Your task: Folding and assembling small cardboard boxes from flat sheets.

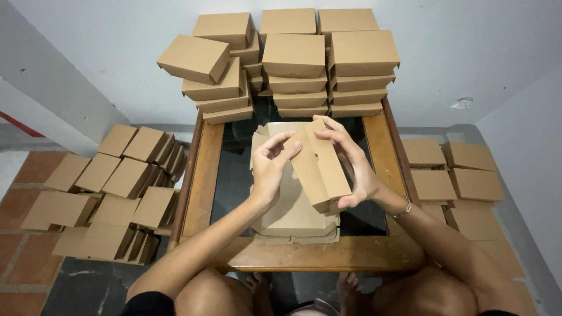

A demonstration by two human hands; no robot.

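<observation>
I hold a partly folded brown cardboard box (pixel 319 169) above the table, tilted on its side. My right hand (pixel 354 161) wraps around its right side and underside, fingers curled over the top edge. My left hand (pixel 270 167) pinches the box's upper left flap between thumb and fingertips. Beneath the box lies a stack of flat unfolded cardboard blanks (pixel 293 219) on the dark glass top of a wooden-framed table (pixel 205 175).
Several stacks of finished brown boxes (pixel 295 58) stand at the table's far edge against the white wall. More folded boxes (pixel 117 187) are piled on the floor at left, others (pixel 451 175) at right. My knees are under the near edge.
</observation>
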